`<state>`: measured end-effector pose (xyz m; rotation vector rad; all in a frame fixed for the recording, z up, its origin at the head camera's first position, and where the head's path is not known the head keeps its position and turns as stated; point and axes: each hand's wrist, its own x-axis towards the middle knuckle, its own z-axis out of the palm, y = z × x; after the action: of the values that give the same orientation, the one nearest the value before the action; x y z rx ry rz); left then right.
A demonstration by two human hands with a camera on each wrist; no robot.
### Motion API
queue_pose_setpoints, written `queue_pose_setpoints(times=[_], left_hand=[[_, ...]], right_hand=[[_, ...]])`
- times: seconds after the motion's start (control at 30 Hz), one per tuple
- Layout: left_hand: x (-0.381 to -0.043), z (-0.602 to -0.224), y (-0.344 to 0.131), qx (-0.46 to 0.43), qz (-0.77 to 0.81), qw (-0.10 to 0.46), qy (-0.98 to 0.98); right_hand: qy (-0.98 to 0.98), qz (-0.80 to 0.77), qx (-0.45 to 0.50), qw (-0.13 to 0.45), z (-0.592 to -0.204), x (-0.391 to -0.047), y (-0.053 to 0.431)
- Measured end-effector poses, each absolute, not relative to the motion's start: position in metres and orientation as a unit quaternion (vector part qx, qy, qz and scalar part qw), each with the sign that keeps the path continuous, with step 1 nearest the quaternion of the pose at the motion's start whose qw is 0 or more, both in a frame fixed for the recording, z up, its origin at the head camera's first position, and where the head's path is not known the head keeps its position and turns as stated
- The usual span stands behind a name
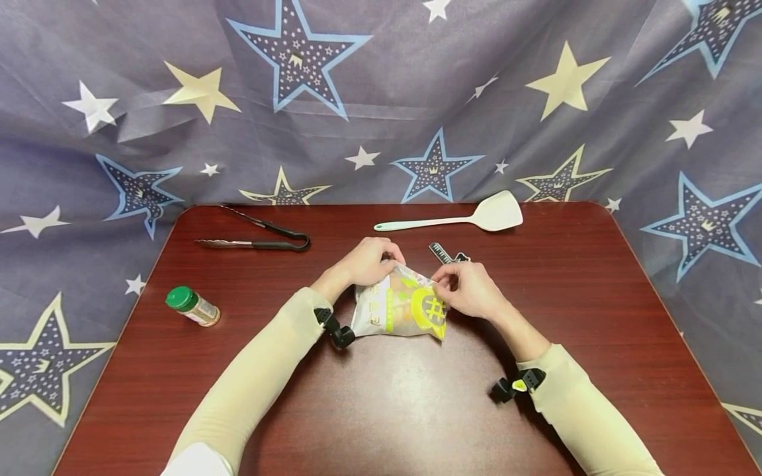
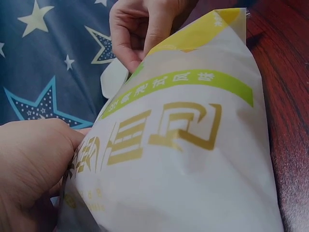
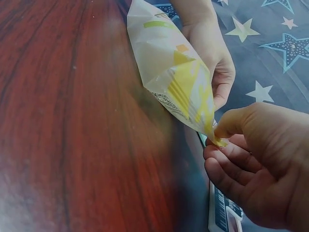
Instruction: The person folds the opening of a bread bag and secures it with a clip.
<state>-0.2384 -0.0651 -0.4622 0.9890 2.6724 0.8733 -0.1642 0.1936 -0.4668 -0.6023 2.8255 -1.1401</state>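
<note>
A white plastic food packet (image 1: 400, 311) with yellow and green print lies in the middle of the table, plump with its contents. My left hand (image 1: 370, 262) holds its far edge; in the left wrist view that hand's fingertips are hidden behind the packet (image 2: 193, 159). With thumb and fingers my right hand (image 1: 470, 289) pinches the packet's right corner. In the right wrist view, the yellow corner of the packet (image 3: 169, 72) sits between the thumb and fingers of the right hand (image 3: 260, 159). The packet looks closed; what is inside cannot be made out.
Just beyond the right hand lies a small black-and-white patterned object (image 1: 440, 253), partly covered. A pale spatula (image 1: 497, 211) lies along the back edge. Black-handled tongs (image 1: 280, 246) are at the back left, and a green-capped seasoning jar (image 1: 193, 307) lies at the left.
</note>
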Motion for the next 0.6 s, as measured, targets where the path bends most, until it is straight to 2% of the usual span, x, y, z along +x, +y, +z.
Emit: queue_pose_setpoints(times=[0.6], left_hand=[[-0.2340, -0.4617, -0.0631, 0.323, 0.306, 0.084, 0.892]], right_hand=[[0.914, -0.362, -0.182, 0.023, -0.4664, -0.1652, 0.1951]])
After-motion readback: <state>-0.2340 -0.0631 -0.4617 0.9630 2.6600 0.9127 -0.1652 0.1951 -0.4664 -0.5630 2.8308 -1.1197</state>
